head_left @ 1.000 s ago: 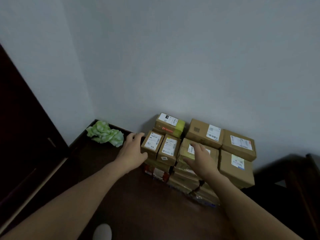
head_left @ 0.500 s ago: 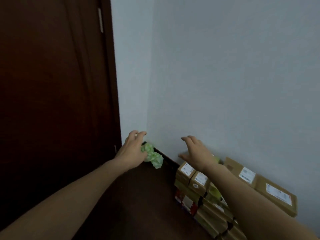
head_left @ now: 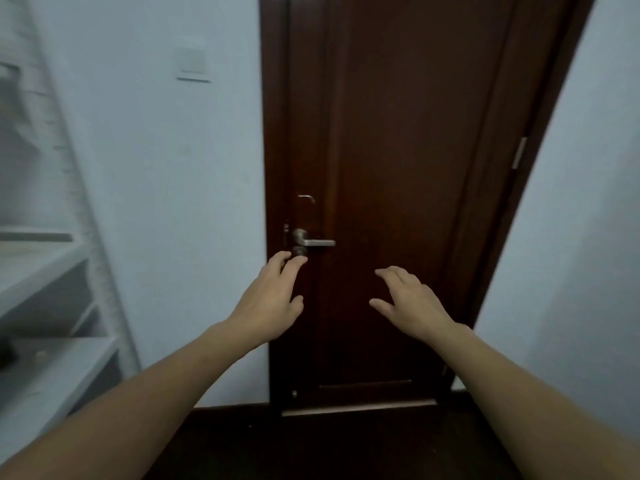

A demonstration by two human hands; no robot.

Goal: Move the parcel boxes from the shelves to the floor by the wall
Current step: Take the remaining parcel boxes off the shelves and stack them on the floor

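Observation:
Both of my hands are held out in front of me, empty, with fingers loosely spread. My left hand (head_left: 270, 299) hovers in front of the door's left edge, just below the handle. My right hand (head_left: 412, 303) floats before the middle of the door. No parcel box is in view. The white shelves (head_left: 52, 271) show at the left edge, blurred; a small dark thing lies on a lower shelf, too blurred to tell.
A dark brown door (head_left: 398, 202) with a metal lever handle (head_left: 311, 241) stands straight ahead. Pale walls flank it, with a light switch (head_left: 191, 60) on the left wall. The dark floor (head_left: 329, 445) runs below.
The view has swung left, away from the stacked boxes by the wall, to the door and shelves. Both hands have come off the boxes and hold nothing.

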